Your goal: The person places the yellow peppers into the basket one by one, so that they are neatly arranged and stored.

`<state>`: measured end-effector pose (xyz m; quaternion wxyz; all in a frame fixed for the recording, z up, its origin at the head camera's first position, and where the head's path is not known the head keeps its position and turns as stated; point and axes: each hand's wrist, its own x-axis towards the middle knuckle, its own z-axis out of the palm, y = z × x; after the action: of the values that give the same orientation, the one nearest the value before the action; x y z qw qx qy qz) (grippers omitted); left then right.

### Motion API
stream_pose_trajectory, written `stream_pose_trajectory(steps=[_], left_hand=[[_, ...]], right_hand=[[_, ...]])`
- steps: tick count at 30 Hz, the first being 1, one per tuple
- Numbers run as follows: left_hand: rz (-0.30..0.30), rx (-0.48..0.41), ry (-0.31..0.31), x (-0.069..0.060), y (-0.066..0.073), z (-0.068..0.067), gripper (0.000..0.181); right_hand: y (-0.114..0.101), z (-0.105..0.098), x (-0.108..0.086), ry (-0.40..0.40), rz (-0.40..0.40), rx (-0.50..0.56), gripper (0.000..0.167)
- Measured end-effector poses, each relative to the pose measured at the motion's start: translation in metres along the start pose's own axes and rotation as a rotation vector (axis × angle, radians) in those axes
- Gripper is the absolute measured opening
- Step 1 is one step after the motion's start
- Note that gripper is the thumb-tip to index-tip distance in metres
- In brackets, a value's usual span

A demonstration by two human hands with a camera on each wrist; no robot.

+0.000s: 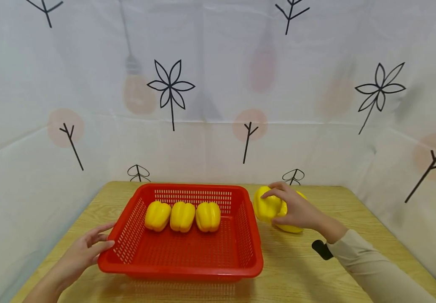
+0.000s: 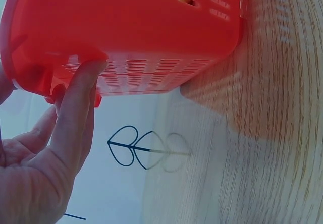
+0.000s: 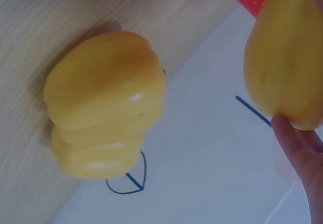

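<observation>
A red plastic basket [image 1: 187, 271] with slotted walls stands on the table, and three yellow bell peppers [image 1: 182, 216] lie in a row in its rear half. My left hand [image 1: 85, 252] grips the basket's left rim; in the left wrist view its fingers [image 2: 78, 108] curl up against the outer wall. Just outside the basket's right side, my right hand [image 1: 297, 210] holds another yellow bell pepper [image 1: 266, 205] between thumb and fingers. Behind that hand, more yellow bell peppers [image 3: 108, 82] rest on the table, partly hidden in the head view but plain in the right wrist view.
The wood-grain table [image 1: 354, 261] reaches back to a white cloth backdrop [image 1: 210, 147] printed with plants and pink dots, which also hangs along both sides. A small dark object [image 1: 322, 249] shows beside the right wrist.
</observation>
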<state>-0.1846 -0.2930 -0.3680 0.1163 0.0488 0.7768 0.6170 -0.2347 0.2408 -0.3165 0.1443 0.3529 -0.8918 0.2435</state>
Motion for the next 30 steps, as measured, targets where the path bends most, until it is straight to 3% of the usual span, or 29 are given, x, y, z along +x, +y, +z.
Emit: stream_pose_trajectory(steps=[10, 30], left_hand=[[-0.009, -0.007, 0.001, 0.0, -0.001, -0.001, 0.068], [-0.019, 0.012, 0.023, 0.0, 0.0, 0.001, 0.068]], right_hand=[[-0.01, -0.004, 0.013, -0.006, -0.029, 0.013, 0.056], [-0.042, 0.009, 0.045, -0.043, -0.043, 0.063, 0.053]])
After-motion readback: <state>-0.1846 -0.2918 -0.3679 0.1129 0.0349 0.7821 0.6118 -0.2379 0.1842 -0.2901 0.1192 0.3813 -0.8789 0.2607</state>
